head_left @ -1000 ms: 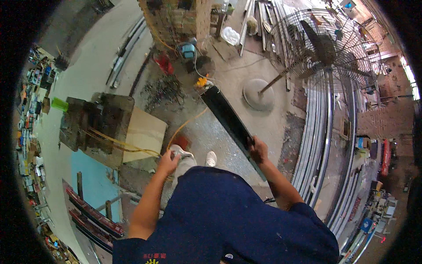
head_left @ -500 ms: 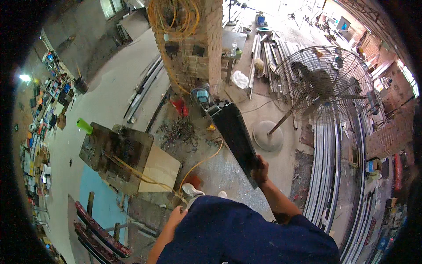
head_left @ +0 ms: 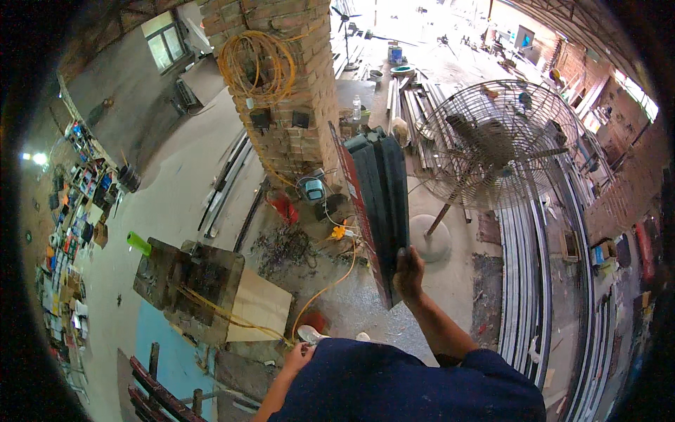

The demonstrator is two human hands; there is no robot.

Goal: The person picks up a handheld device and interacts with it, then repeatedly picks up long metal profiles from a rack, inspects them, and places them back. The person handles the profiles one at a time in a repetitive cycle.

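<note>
The concrete floor (head_left: 176, 193) is cut off by the round edge of the view, and glare washes out its far edge. The brick pillar (head_left: 315, 91) is cropped at the top. The navy shirt (head_left: 401, 383) covers the floor's near edge and much of the shoes (head_left: 309, 333). Inside the caged pedestal fan (head_left: 492, 151), the parts blur into a dark mass.

The long dark profile (head_left: 380, 190) is raised between the pillar's lower right corner and the fan, its upper end leaning left; whether its lower tip touches the floor cannot be told.

The right hand (head_left: 409, 276) is closed on the profile's right edge, near the lower end, most of its fingers out of sight. The left hand (head_left: 298, 359) is loosely curled just beside the shirt, near the yellow hose (head_left: 354, 260); I cannot tell whether it grips that hose.

The profile is dark grey, with deep lengthwise grooves and an uneven, blocky upper end. A thin reddish-brown face with pale markings runs down its left side.
</note>
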